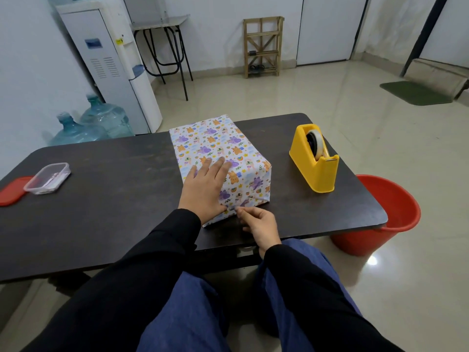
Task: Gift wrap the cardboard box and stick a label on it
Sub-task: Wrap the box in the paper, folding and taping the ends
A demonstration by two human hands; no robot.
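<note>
End flap on the wrapped cardboard box [223, 148] is being closed.
Box is pressed down by left hand [203, 191], fingers [215, 166] spread; paper flap [228, 215] at 6 o'clock is pinched by right hand [261, 224]; it is best pulled taut.

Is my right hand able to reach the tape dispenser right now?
Probably yes. The dispenser stands to the right of the box, with only bare table between it and the right hand, though that hand seems to pinch the paper and must let go first.

Red bucket [388, 214] on floor, at right end of desk [114, 199]. Water dispenser [109, 62] at left wall, two blue jugs [106, 118] beside it. Wooden rack [262, 47] against far wall. Green mat [416, 93] far right.
</note>
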